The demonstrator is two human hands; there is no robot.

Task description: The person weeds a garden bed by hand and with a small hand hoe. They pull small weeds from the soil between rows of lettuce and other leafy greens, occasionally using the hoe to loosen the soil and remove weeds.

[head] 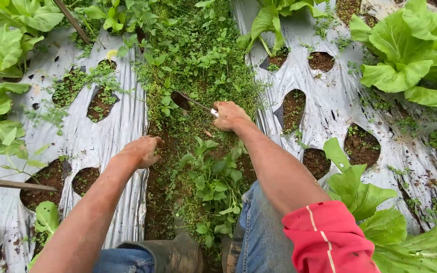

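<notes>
Right hand (230,116): closed in a fist round the pale handle of a small hand tool (194,102); the thin dark blade runs up and left from the fist, tip in the weeds (198,55) of the furrow between the two beds; forearm bare, red sleeve (324,240) pushed up above the elbow.

Left hand (141,151): fingers curled downward, knuckles up, resting on the bare soil (158,197) at the left edge of the furrow, just beside the silver plastic sheet (127,111); whether it grips anything under the fingers, cannot tell; hands apart, left lower and nearer the body than right.

Planting holes in the left sheet (99,103): dark soil with small weeds; holes in the right-hand sheet (362,144): soil, sparse weeds. Large leafy greens (410,55) at upper right; more at both outer edges. Between the forearms a clump of taller weeds (216,177); below it, blue jeans (261,232) and a muddy boot (175,255).
</notes>
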